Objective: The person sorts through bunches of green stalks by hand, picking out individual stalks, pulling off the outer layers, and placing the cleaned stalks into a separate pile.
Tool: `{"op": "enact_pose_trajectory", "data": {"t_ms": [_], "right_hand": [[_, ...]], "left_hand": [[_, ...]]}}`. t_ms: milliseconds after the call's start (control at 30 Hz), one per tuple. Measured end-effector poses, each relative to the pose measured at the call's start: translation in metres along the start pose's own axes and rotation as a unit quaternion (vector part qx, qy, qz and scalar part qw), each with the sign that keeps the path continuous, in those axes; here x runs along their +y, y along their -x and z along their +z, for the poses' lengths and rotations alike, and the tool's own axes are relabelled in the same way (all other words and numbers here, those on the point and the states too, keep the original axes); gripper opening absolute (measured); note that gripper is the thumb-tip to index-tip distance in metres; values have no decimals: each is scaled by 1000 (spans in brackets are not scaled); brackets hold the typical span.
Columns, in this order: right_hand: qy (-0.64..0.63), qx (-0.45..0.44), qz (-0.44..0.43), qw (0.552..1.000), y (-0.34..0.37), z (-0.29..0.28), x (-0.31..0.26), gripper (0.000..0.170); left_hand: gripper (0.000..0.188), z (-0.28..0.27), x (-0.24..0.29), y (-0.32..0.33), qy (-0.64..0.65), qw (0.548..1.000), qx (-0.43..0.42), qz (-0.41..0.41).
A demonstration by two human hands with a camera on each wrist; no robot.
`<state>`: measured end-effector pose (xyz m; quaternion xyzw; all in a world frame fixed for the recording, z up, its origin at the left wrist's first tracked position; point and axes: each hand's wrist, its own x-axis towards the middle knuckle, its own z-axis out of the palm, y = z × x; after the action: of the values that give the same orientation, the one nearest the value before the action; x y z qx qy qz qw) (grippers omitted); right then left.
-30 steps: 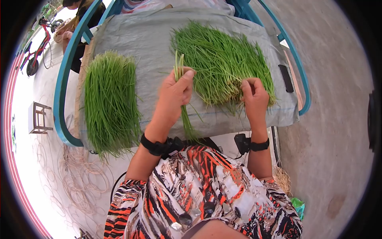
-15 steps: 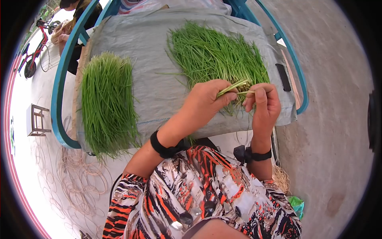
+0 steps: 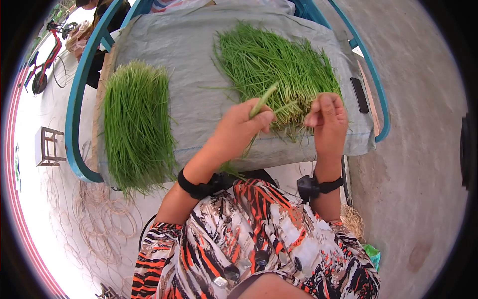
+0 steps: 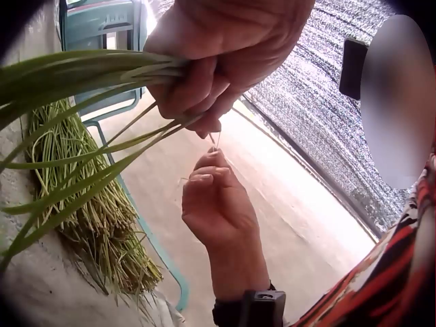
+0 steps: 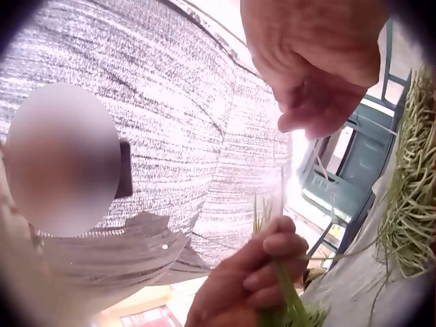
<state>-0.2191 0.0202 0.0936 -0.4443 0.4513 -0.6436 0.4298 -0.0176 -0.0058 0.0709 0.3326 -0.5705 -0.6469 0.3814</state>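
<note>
In the head view my left hand [image 3: 241,124] grips a small bunch of chives [image 3: 263,99], pale stem ends pointing up and away. Their green leaves [image 4: 75,78] trail out of the fist in the left wrist view. To its right, my right hand [image 3: 328,112] is raised over the near edge of a loose chive pile [image 3: 279,65], thumb and fingertips pinched together. A thin pale strand [image 4: 215,140] shows at the right fingertips in the left wrist view. A neat stack of chives [image 3: 137,124] lies on the left of the grey sheet [image 3: 194,65].
A black phone [image 3: 359,95] lies at the sheet's right edge. Blue-green rails [image 3: 74,114] border the work surface on both sides. On the floor at left stand a small stool [image 3: 50,146] and a red scooter [image 3: 50,60]. Another person [image 3: 112,15] sits at upper left.
My left hand first swung right with its chives to meet the right hand, then drew back left. The right hand rose slightly from the pile, and the two hands are now apart.
</note>
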Motion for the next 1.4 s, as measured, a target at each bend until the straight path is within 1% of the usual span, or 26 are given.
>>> {"op": "enact_pose_trajectory", "data": {"t_ms": [33, 67, 167, 200, 233, 267, 300, 333, 367, 400, 433, 467, 500, 533, 633, 733, 833, 933, 1033, 1067, 1133, 1167, 1233, 1267, 1333, 1400], "right_hand": [[-45, 15, -12, 999, -5, -11, -2, 12], [-60, -24, -11, 998, -6, -20, -6, 15], [9, -79, 21, 997, 1, -28, -1, 18], [107, -172, 67, 977, 4, -27, -3, 19], [203, -262, 112, 937, 6, -22, -4, 20], [294, -347, 153, 877, 8, -18, -4, 21], [339, -350, 60, 871, 9, -15, 3, 20], [379, -349, -34, 856, 10, -13, 15, 20], [416, -344, -128, 832, 12, -9, 23, 19], [410, -270, -78, 868, 11, 2, 14, 16], [343, -227, -4, 911, 10, 9, 7, 17], [272, -180, 71, 943, 8, 13, 2, 18], [197, -130, 143, 961, 6, 18, -1, 20], [154, -123, 103, 975, 0, 29, -1, 25], [116, -178, 125, 969, -9, 36, 7, 20], [85, -163, 116, 976, -15, 28, 25, 15], [25, -47, 88, 995, -28, 0, 32, 13], [113, -41, 128, 984, -32, -15, 27, 17], [151, -81, 125, 977, -17, 10, 21, 24], [145, -126, 132, 973, -12, 14, 20, 31], [113, -209, 130, 963, -5, 26, 22, 35], [87, -234, 120, 961, -1, 35, 25, 35], [123, -273, 86, 950, 6, 49, 31, 35], [184, -286, 62, 938, 9, 53, 36, 34], [240, -304, 105, 916, 8, 54, 35, 31], [229, -317, 236, 890, 2, 47, 26, 28]], "left_hand": [[17, -3, 0, 2, 25, 999, 14, -23], [17, -6, 1, 3, 48, 998, 12, -35], [18, -14, 2, 5, 112, 992, 8, -61], [18, -15, 3, 4, 133, 989, 9, -67], [19, -16, 3, 4, 153, 986, 10, -72], [19, -17, 3, 4, 170, 982, 8, -80], [19, -18, 3, 3, 186, 979, 5, -88], [19, -19, 3, 3, 203, 974, 3, -96], [19, -19, 3, 3, 205, 974, 3, -97], [19, -20, 2, 3, 208, 973, 3, -98], [19, -20, 2, 3, 211, 972, 4, -100], [18, -19, 1, 3, 205, 973, 2, -103], [18, -19, 1, 2, 199, 974, 0, -106], [17, -18, 2, -1, 193, 975, -3, -111], [15, -15, 2, -2, 183, 975, -11, -124], [14, -15, -2, -1, 171, 977, 10, -130], [14, -23, -4, 4, 225, 962, 2, -152], [15, -34, -6, 4, 323, 937, 41, -128], [17, -40, -7, 1, 388, 916, 38, -97], [18, -40, -7, 0, 402, 911, 32, -89], [19, -41, -7, -1, 430, 899, 21, -74], [19, -42, -8, -2, 428, 900, 25, -71], [19, -42, -12, -3, 426, 902, 33, -63], [19, -42, -11, -4, 421, 904, 57, -46], [18, -42, -9, -4, 411, 905, 106, -11], [17, -50, -11, -5, 410, 897, 161, 29]]}}
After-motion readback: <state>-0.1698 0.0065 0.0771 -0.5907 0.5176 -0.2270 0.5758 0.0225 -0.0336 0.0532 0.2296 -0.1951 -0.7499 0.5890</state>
